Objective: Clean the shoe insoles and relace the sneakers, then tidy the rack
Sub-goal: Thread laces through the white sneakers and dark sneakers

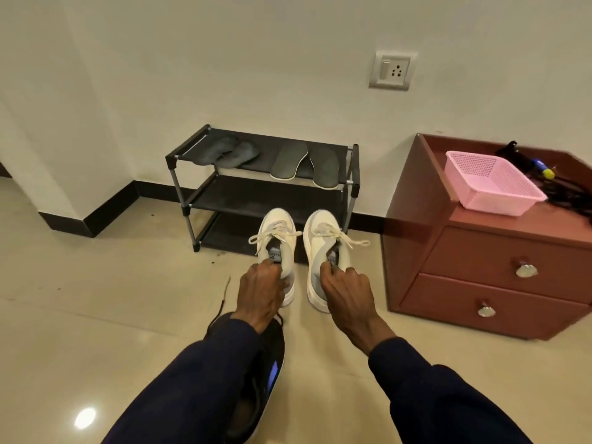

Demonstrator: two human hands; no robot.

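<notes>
Two white sneakers with tied white laces are side by side in front of a black shoe rack [354,168]. My left hand [261,291] grips the heel opening of the left white sneaker [278,238]. My right hand [346,293] grips the heel opening of the right white sneaker [323,248]. On the rack's top shelf lie several insoles: a dark grey pair [227,152] at the left and a green-grey pair [304,165] at the right. A black sneaker [266,373] with a blue patch lies on the floor under my left arm, its loose lace trailing to the left.
A reddish two-drawer cabinet [487,277] stands at the right. On it sit a pink plastic basket [493,182] and dark tools with cords [544,174]. The rack's two lower shelves show nothing on them. A wall socket [391,70] is above. Small dirt specks dot the tiled floor.
</notes>
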